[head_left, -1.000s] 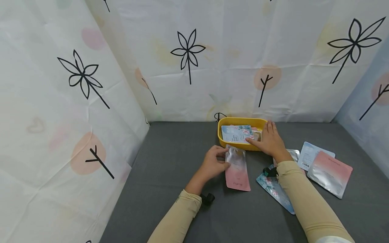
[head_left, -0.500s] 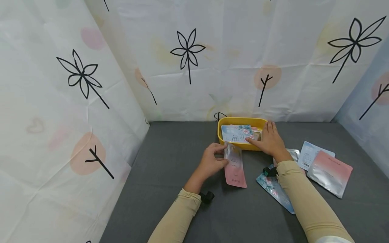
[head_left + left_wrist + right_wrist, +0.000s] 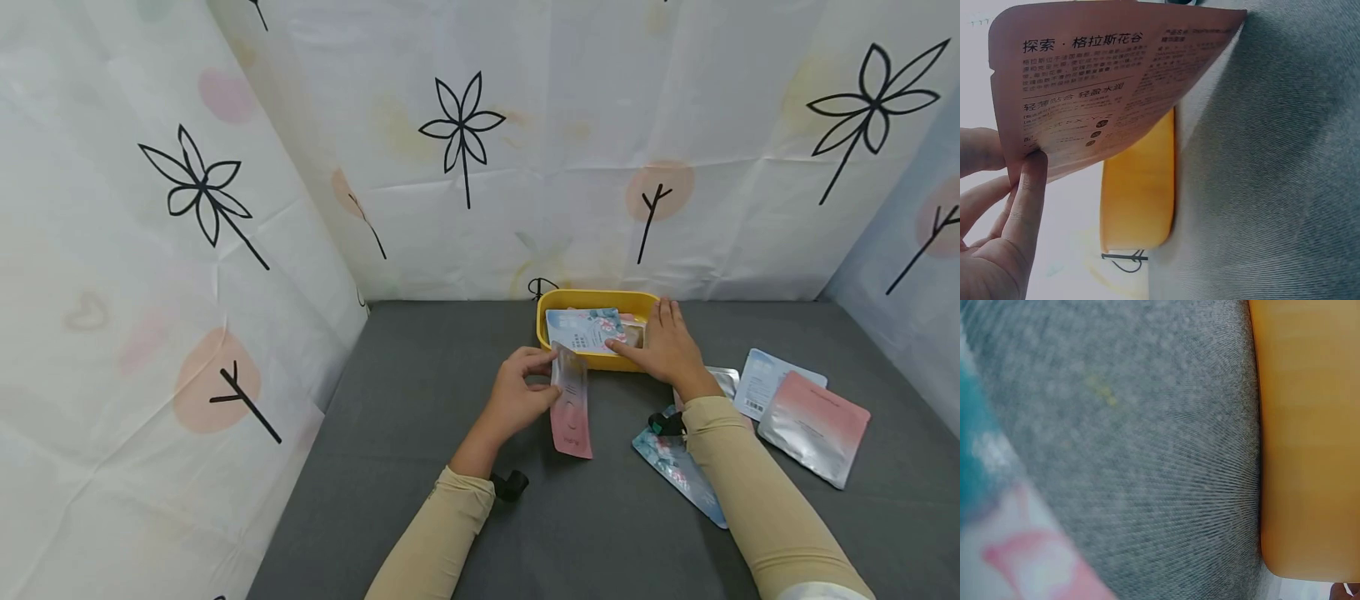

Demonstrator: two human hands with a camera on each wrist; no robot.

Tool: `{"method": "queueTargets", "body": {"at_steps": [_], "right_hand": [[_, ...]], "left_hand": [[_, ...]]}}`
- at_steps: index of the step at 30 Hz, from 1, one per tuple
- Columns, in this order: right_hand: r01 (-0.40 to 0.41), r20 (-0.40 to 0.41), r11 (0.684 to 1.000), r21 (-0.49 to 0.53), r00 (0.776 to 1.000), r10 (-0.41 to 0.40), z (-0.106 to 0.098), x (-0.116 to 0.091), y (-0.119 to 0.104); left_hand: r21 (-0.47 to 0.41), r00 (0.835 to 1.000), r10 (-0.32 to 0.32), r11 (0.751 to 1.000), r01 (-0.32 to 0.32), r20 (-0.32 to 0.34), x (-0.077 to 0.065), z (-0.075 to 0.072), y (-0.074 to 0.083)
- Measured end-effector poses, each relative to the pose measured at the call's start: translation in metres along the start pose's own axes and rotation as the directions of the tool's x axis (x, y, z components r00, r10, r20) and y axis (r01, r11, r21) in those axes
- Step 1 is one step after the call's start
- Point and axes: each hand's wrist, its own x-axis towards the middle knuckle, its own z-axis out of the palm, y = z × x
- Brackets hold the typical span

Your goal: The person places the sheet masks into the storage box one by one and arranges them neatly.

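Note:
My left hand (image 3: 517, 396) pinches a pink and silver sheet-mask packet (image 3: 572, 408) by its left edge. The packet is tilted up, its upper end at the front of a yellow plastic bin (image 3: 609, 362). Printed text shows on the packet's back (image 3: 1085, 81) in the left wrist view, thumb against it. Straight fingers of my right hand (image 3: 666, 350) lie along the bin's right end, and the thumb reaches over the front rim. Inside the bin lie a light-blue floral packet (image 3: 583, 327) and others partly hidden below it.
To the right, a blue floral packet (image 3: 678, 471) and a silver one (image 3: 727, 381) lie partly under the right forearm. A pale-blue packet (image 3: 776, 379) is overlapped by a pink and silver packet (image 3: 813, 425). Patterned cloth walls (image 3: 555, 225) border the grey tabletop (image 3: 435, 358).
The left hand has raised and tilted the pink packet, turning its face away so that it looks narrower, and shifted it slightly left toward the bin. The right hand stays put.

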Motion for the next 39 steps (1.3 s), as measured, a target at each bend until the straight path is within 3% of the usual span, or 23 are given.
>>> {"method": "queueTargets", "body": {"at_steps": [13,25,32,39], "right_hand": [[0.006,-0.004,1.0,0.003,1.0,-0.006,0.0,0.0,0.0],[0.012,-0.001,1.0,0.0,1.0,-0.012,0.0,-0.001,0.0],[-0.002,0.007,1.0,0.013,1.0,0.002,0.0,-0.001,0.0],[-0.011,0.011,1.0,0.019,1.0,0.011,-0.001,-0.001,0.0]], "left_hand": [[0.004,1.0,0.013,1.0,-0.013,0.008,-0.002,-0.003,0.008],[0.012,0.998,0.068,0.998,-0.068,-0.004,-0.003,-0.007,0.013],[-0.016,0.993,0.098,0.995,-0.099,-0.068,0.0,-0.013,0.015],[-0.026,0.976,0.103,0.994,-0.11,-0.192,0.007,-0.02,0.014]]}}
